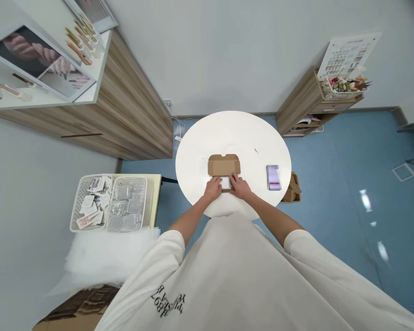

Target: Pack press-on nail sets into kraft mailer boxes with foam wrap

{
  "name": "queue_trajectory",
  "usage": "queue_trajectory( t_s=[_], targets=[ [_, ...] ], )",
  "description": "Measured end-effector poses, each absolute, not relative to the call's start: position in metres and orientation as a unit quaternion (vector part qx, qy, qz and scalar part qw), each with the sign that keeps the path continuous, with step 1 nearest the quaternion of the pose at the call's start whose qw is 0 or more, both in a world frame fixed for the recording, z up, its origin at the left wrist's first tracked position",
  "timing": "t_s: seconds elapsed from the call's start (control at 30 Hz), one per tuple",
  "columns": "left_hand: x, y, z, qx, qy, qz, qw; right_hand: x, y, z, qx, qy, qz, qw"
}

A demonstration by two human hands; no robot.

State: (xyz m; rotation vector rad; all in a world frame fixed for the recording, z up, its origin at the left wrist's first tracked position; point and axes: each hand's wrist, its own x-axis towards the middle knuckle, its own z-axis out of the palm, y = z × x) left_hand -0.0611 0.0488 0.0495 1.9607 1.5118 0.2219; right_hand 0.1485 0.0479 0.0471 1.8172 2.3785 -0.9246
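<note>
A small brown cardboard box (pixel 224 166) lies on the white round table (pixel 227 131), its lid folded back away from me. Inside it sits a flat white item (pixel 225 183), whose kind I cannot make out. My left hand (pixel 213 187) is closed at the left end of the box, fingertips at the edge of the white item. At the right end, my right hand (pixel 240 185) is closed in the same way, its fingers bent over the rim. Both hands partly hide the box's ends.
A phone (pixel 273 177) lies at the table's right. Left of the table, white baskets (pixel 75 202) hold cards and clear plastic cases, with white translucent sheets (pixel 96 250) nearby. An open cardboard carton (pixel 292 189) stands on the floor at right. Wooden cabinets (pixel 134 101) line the wall.
</note>
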Motion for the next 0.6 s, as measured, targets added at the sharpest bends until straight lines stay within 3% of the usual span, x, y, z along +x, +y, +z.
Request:
queue_trajectory(
  t_s=[0.13, 0.23, 0.43, 0.6],
  targets=[
    [-0.084, 0.067, 0.052, 0.579, 0.715, 0.209, 0.331, 0.156, 0.048, 0.053, 0.675, 0.664, -0.304, -0.103],
    [-0.095, 0.084, 0.052, 0.438, 0.758, 0.251, 0.412, 0.160, 0.062, 0.058, 0.752, 0.524, -0.361, -0.172],
    [-0.093, 0.104, 0.054, 0.360, 0.683, 0.294, 0.563, 0.158, 0.088, 0.075, 0.685, 0.442, -0.516, -0.261],
    [-0.082, 0.099, 0.057, 0.410, 0.596, 0.332, 0.605, 0.152, 0.085, 0.079, 0.657, 0.445, -0.543, -0.277]
  ],
)
